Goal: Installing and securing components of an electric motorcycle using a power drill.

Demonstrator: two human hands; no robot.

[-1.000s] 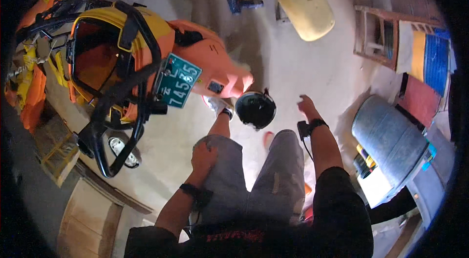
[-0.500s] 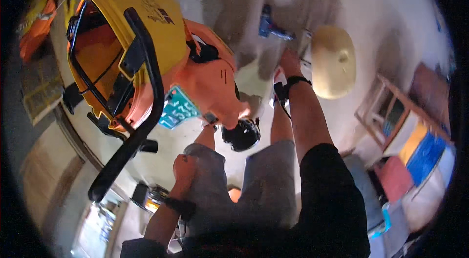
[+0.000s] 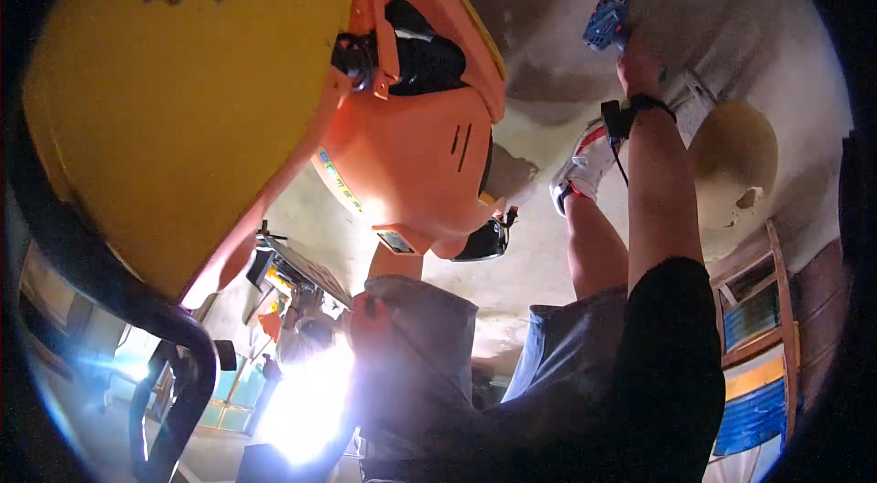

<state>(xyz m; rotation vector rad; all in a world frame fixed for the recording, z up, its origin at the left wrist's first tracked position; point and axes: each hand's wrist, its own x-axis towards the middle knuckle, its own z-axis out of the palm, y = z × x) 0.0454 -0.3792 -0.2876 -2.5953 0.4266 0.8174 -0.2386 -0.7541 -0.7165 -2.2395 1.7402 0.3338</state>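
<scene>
My right hand [image 3: 642, 63] reaches far forward, low over the floor. Its fingers are closed around the near end of a dark blue-black power tool with a small red part [image 3: 610, 17], which looks like a cordless drill. A dark band with a small device sits on that wrist. My left hand [image 3: 370, 314] rests at my left knee, washed out by strong glare, so its fingers cannot be made out. Close in front of my knees stands an orange and yellow motor vehicle body [image 3: 411, 145] with a round black mirror [image 3: 484, 241] at its lower edge.
A thick black tube bar [image 3: 110, 254] curves along the left beside the yellow panel [image 3: 192, 99]. Right of my forearm is a beige rounded stool [image 3: 734, 159]. A wooden frame [image 3: 784, 328] with coloured panels stands farther right. A very bright light [image 3: 306, 405] glares at lower left.
My view has shifted closer to the yellow panel. My right hand, near the power tool before, now grips it, and the tool has turned. Glare now covers my left forearm.
</scene>
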